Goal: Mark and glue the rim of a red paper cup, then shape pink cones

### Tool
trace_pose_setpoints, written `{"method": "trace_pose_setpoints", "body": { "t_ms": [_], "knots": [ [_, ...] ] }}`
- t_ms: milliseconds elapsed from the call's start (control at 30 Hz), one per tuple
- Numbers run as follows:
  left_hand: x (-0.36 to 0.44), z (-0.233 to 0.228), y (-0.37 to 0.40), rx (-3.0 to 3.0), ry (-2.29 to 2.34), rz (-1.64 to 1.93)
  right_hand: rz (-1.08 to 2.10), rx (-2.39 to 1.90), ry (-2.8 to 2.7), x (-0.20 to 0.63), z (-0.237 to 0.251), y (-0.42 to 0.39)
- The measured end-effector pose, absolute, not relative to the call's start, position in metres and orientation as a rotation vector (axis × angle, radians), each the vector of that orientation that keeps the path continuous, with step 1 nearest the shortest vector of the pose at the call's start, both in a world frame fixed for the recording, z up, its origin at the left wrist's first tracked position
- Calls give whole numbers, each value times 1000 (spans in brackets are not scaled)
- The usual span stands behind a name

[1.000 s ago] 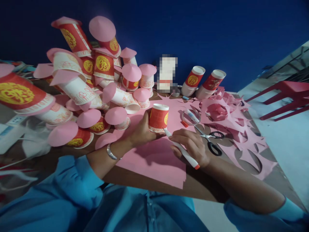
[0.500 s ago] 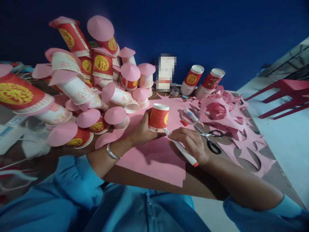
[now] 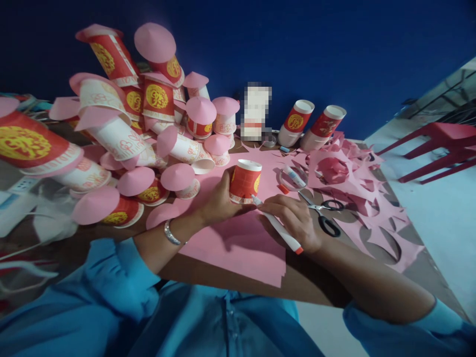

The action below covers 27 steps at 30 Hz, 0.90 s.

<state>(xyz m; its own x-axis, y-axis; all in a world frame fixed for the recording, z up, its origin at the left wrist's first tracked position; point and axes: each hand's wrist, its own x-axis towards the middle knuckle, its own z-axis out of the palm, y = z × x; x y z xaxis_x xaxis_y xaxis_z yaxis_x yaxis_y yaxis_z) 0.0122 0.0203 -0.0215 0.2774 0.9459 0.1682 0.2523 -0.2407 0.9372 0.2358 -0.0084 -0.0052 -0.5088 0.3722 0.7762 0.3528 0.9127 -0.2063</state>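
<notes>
Brown tabletop between marker and edge

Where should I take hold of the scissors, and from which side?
I'd grip the scissors by their black finger loops, coming from the right of the view. They look to lie flat with the loops spread toward that side, while the metal blades point left, past the right hand, which holds a white marker.

No lettering can be read on the held cup or elsewhere.

Perhaps a craft workspace: scissors, paper scraps.
</notes>
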Motion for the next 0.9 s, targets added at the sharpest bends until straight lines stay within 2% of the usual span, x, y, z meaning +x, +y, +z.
{"method": "trace_pose_setpoints", "body": {
  "t_ms": [900],
  "knots": [
    [12,-28,22,1645,1097,1058,-14,-522,-2181,238,-11,-11]
  ]
}}
